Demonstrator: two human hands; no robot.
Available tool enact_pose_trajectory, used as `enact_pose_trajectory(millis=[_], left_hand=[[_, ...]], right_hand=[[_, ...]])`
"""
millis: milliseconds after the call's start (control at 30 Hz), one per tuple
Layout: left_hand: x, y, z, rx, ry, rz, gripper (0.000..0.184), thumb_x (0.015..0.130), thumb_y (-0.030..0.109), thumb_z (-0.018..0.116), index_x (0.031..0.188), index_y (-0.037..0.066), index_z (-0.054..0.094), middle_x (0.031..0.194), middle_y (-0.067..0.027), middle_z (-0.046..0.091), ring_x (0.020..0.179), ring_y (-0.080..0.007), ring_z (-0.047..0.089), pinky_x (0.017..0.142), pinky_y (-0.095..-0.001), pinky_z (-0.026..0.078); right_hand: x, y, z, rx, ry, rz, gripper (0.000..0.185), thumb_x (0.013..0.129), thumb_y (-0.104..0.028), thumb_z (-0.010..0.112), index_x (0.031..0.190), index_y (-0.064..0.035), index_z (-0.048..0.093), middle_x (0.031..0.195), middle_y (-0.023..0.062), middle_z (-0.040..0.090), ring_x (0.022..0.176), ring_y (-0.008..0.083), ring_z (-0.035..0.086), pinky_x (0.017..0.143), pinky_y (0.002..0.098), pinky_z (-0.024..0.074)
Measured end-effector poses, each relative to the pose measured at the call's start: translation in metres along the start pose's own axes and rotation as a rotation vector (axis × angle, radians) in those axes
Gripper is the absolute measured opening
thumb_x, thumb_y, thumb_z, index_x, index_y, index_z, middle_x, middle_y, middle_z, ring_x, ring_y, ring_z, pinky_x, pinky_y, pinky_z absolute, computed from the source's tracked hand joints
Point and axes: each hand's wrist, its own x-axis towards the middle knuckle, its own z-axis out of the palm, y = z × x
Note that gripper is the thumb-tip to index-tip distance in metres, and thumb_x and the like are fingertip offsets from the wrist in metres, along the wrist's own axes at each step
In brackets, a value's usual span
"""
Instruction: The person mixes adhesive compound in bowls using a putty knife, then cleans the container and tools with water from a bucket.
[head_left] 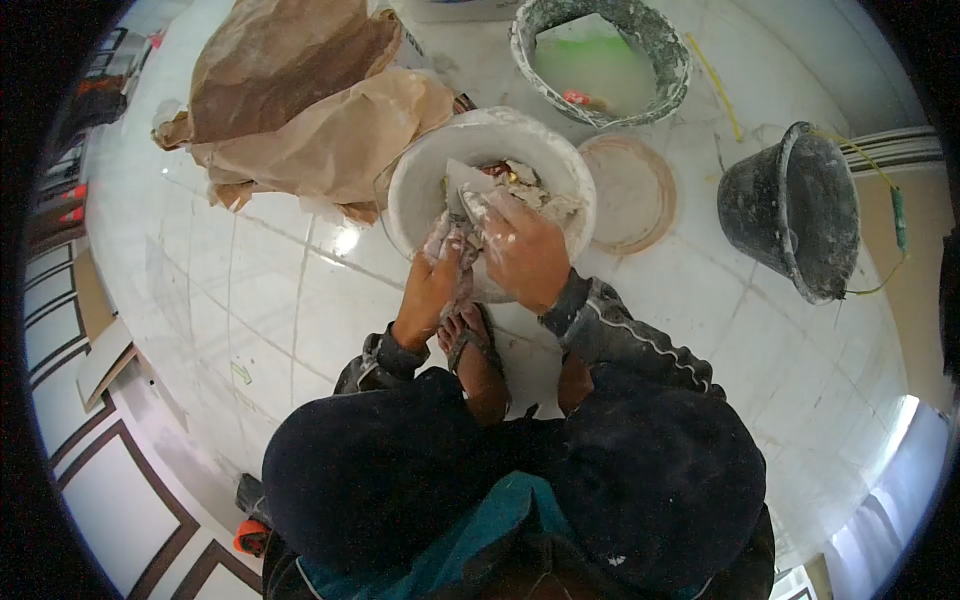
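Over the white bucket (408,205) between my feet, both of my hands work close together. My left hand (432,285) is closed round what looks like a putty knife (457,203), its pale blade pointing away from me. Against the blade's right side, my right hand (525,245) has its fingers closed; whether they grip the blade or a separate piece is hidden. White paste coats the fingers of both hands. Inside the bucket lie pale lumpy scraps (560,205) and a few coloured bits.
A crumpled brown paper sack (290,90) lies left of the bucket. Behind it stands a dirty tub (672,75) of cloudy water. A round dusty lid (630,195) is on the tiles. At right, a black pail (755,205) lies tipped, its handle outward.
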Motion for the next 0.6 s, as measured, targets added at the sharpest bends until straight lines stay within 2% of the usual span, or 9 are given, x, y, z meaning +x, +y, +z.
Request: enact_pose_trajectory(millis=[67,200,267,300,367,467,600], left_hand=[[-0.007,0.009,0.001,-0.221,-0.045,-0.181,0.035,0.101,0.024,0.044,0.128,0.002,0.043,0.093,0.0001,0.055,0.068,-0.0051,0.048,0.054,-0.0183,0.04],[-0.005,0.006,0.002,-0.13,0.035,-0.103,0.04,0.101,0.024,0.044,0.134,0.002,0.039,0.097,-0.0016,0.056,0.069,-0.005,0.049,0.053,-0.0175,0.04],[-0.002,0.008,-0.006,-0.231,-0.046,-0.201,0.043,0.101,0.025,0.045,0.137,0.003,0.037,0.095,-0.0005,0.055,0.068,-0.0041,0.048,0.052,-0.0178,0.039],[-0.003,0.007,-0.005,-0.237,-0.039,-0.202,0.043,0.101,0.025,0.045,0.137,0.003,0.037,0.095,-0.0005,0.055,0.068,-0.0041,0.048,0.052,-0.0178,0.039],[-0.003,0.009,-0.006,-0.287,-0.095,-0.202,0.045,0.101,0.026,0.045,0.14,0.004,0.035,0.091,0.0011,0.054,0.065,-0.0035,0.047,0.051,-0.0184,0.039],[-0.001,0.018,-0.004,-0.181,-0.048,-0.244,0.045,0.101,0.025,0.045,0.14,0.005,0.035,0.087,0.0018,0.053,0.062,-0.004,0.045,0.05,-0.0187,0.038],[-0.003,0.009,-0.004,-0.292,-0.056,-0.253,0.046,0.101,0.025,0.045,0.14,0.005,0.034,0.085,0.0018,0.051,0.061,-0.0045,0.044,0.05,-0.0192,0.038]], right_hand=[[0.005,0.011,-0.001,-0.147,0.041,-0.049,0.026,0.081,-0.01,0.056,0.104,0.0,0.063,0.111,0.015,0.058,0.083,0.0307,0.064,0.07,0.0435,0.0532],[0.0,0.002,-0.013,-0.146,-0.006,0.018,0.029,0.079,-0.008,0.056,0.106,0.0003,0.063,0.11,0.0153,0.058,0.086,0.0308,0.064,0.072,0.0427,0.0533],[-0.004,0.0,-0.006,-0.052,0.05,-0.123,0.033,0.077,-0.008,0.057,0.109,0.0007,0.062,0.112,0.017,0.058,0.09,0.032,0.063,0.075,0.0412,0.0533],[-0.002,0.001,-0.009,-0.05,0.042,-0.127,0.033,0.077,-0.008,0.057,0.109,0.0007,0.062,0.112,0.017,0.058,0.09,0.032,0.063,0.075,0.0412,0.0533],[0.006,0.004,-0.014,-0.092,-0.022,0.015,0.033,0.077,-0.008,0.059,0.108,0.0011,0.061,0.111,0.0175,0.058,0.093,0.032,0.062,0.075,0.0408,0.0532],[0.001,-0.007,-0.017,-0.077,0.008,-0.081,0.034,0.077,-0.009,0.059,0.109,0.0005,0.061,0.111,0.0169,0.058,0.093,0.0314,0.062,0.076,0.0413,0.0528],[0.004,0.01,-0.007,-0.147,0.018,-0.014,0.035,0.075,-0.009,0.059,0.109,0.0009,0.061,0.108,0.0148,0.057,0.092,0.03,0.061,0.076,0.0411,0.0522]])
